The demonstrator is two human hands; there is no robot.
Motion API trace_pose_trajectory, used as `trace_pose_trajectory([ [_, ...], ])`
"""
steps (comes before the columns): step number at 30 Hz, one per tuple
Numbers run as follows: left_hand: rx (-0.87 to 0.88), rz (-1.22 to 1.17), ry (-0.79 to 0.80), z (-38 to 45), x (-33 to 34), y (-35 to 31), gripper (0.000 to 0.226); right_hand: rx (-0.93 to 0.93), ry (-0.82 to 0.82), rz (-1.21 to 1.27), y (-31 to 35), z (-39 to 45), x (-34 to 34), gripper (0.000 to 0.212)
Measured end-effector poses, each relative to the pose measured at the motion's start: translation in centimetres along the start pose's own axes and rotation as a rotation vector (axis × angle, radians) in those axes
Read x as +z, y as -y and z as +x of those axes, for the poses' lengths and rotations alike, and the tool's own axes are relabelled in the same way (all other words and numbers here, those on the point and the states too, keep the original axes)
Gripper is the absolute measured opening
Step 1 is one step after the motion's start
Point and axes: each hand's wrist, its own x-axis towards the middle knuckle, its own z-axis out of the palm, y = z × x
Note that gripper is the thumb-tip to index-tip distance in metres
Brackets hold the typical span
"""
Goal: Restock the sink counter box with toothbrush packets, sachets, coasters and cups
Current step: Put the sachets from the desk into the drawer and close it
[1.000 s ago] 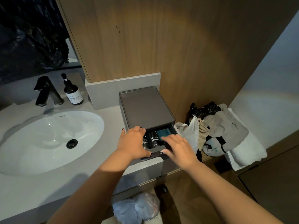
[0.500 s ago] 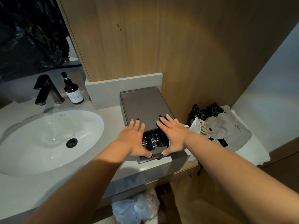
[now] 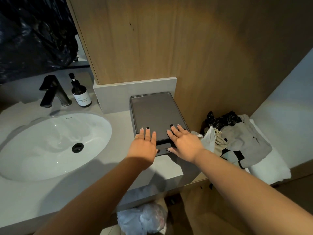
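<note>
Grey box (image 3: 156, 114) on the counter (image 3: 118, 126); left hand (image 3: 144, 145) and right hand (image 3: 183, 141) lie flat on its front edge, fingers spread, grasping nothing, thumbs against the drawer (image 3: 162, 150).

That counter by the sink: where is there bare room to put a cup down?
Bare counter lies between the sink and the grey box, and along the near edge. The box's flat top is bare behind both hands. Right of the box, the heap of cloths and bags is crowded.

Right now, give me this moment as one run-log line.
step: closing drawer | left hand: flat on box | right hand: flat on box | drawer: nearly shut
</note>
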Motion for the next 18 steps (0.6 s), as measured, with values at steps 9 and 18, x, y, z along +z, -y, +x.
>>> trace_pose_trajectory([
  [9,0.046,0.087,-0.099,-0.1,0.5,0.5,0.064,0.08,-0.211,-0.114,0.1,1.0,2.4,0.059],
  [18,0.02,-0.008,-0.197,0.3,1.3,0.8,0.058,0.065,-0.372,0.002,-0.5,1.4,3.7,0.048],
])
